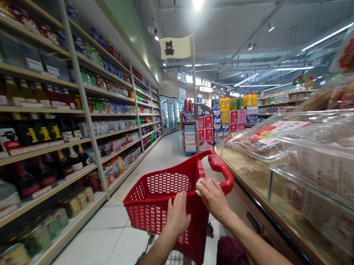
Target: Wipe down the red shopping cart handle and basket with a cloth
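Note:
A red plastic shopping cart (164,203) with perforated sides stands in front of me. My left hand (178,213) lies along its near side, the stretched fingertips at the top rim and the thumb apart. Nothing shows in that hand. In my right hand (212,198) is a crumpled white tissue or cloth (199,184), pressed to the cart's rim just left of the red handle (227,183). The fingers are curled over the white piece, so most of it is hidden. The cart looks empty as far as its inside shows.
Shelves of bottles and cans (105,178) run along the left side of the tiled aisle (111,229). At right stands a glass-edged counter (249,176) with clear packed food trays (262,140). Ahead are a bear flag on a pole (177,47) and stacked drink cartons (204,129).

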Demonstrator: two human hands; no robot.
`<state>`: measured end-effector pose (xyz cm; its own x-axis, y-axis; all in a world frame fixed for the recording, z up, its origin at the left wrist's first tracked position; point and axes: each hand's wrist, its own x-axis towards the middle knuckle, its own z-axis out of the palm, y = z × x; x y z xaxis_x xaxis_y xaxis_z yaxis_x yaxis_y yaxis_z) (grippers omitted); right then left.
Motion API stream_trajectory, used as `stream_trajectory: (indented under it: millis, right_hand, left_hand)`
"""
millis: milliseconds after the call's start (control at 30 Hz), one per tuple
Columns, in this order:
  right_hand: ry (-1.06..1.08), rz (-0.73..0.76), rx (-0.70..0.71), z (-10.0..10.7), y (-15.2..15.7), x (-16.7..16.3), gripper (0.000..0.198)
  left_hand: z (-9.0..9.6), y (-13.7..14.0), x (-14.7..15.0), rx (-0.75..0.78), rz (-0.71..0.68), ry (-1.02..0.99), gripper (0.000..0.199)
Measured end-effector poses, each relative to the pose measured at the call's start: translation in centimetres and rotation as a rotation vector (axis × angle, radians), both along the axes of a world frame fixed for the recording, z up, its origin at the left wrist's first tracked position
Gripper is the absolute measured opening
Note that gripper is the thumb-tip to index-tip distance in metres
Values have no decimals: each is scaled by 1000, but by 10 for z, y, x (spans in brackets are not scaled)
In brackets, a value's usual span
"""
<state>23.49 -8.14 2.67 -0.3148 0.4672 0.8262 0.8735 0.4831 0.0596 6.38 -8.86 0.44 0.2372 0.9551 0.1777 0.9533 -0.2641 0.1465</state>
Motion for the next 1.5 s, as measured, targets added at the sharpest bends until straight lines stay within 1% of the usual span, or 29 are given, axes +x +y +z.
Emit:
stream_trajectory:
  millis: [100,167,200,267,367,433,533,600,667,767,800,833,867,967,1033,1067,1200,1267,1300,1367,1433,1500]
  right_hand:
    - [50,-102,32,-1,11,26,24]
    - [107,-189,47,-3,16,36,25]
    - [125,-216,46,-5,17,36,25]
    - [105,-193,24,-12,16,25,25]
    - [-1,-70,-17,-21,16,8,23]
    - [-11,-72,-17,-20,19,13,23]
    - [72,-211,25,-12,26,39,24]
    - [117,-279,49,-10,27,50,25]
    - [102,-247,51,-14,23,45,26]
    - [7,-78,22,-22,17,24,27]
    - [-10,-45,11,-23,18,21,27]
    - [-4,-43,4,-22,19,22,26]
    - [21,-74,4,-19,21,26,26]
    - [133,-246,32,-9,27,45,25]
    - [136,-289,38,-7,26,47,25]
    - [102,-263,31,-10,24,43,25]
    - [-88,-30,-13,-26,13,11,24]
    - [-125,23,-15,-28,12,11,27]
    - [-123,26,-11,-27,13,17,29]
    - [-75,-10,6,-20,17,41,31]
    - [29,-102,47,-13,20,72,32]
    - [161,-220,92,-11,22,99,34]
  left_hand:
    - [-3,4,-11,-57,90,36,73]
    - [-6,4,-13,-70,97,49,75]
    - [-7,3,-12,-70,85,44,77]
    - [-10,1,-7,-85,64,23,80]
    - [-10,-3,1,-127,44,24,84]
    - [-9,-4,4,-157,23,48,88]
    - [-8,-4,6,-165,-4,65,90]
    - [-10,-4,7,-142,0,64,88]
    - [-13,-5,8,-124,16,69,88]
    - [-16,-7,6,-120,24,83,88]
    - [-16,-7,5,-120,22,86,88]
    - [-16,-8,4,-119,17,84,88]
    - [-16,-8,3,-116,14,80,89]
    - [-16,-9,3,-103,17,75,88]
    - [-15,-9,4,-100,31,81,87]
    - [-14,-9,4,-102,35,85,86]
    - [-10,-8,5,-121,33,100,85]
    - [-8,-6,5,-123,38,106,86]
    - [-8,-5,5,-125,44,109,86]
    - [-6,-3,6,-124,52,116,86]
    - [-5,-1,8,-123,56,124,86]
    - [-5,1,11,-114,55,135,85]
